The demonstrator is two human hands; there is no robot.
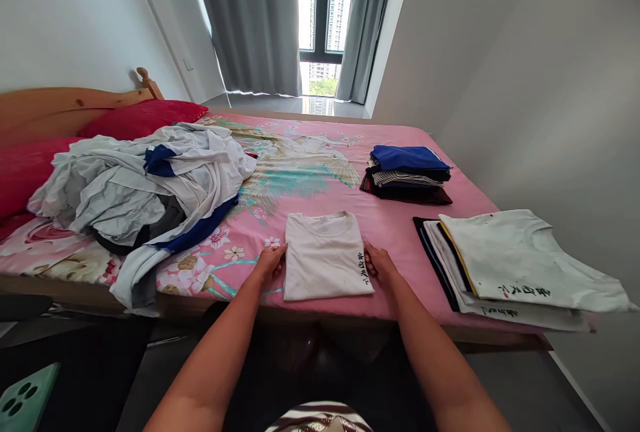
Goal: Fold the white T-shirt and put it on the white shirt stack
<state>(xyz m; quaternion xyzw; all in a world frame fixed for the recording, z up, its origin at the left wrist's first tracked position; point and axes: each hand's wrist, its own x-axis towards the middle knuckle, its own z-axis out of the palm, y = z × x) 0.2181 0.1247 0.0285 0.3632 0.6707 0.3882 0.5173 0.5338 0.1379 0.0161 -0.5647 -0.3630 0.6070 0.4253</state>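
Both grips lie flat and open-fingered: left hand and right hand press the side edges of a folded white T-shirt on the bed. Step, judged: squaring a finished fold; lifting it calls for both hands underneath. Black vertical characters beside right hand, unreadable. Right: stacked shirts. Left: unfolded heap.

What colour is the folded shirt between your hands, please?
White shirt with black lettering, clearest in the head view.

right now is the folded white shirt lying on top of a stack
No, the folded white shirt lies alone on the pink sheet.
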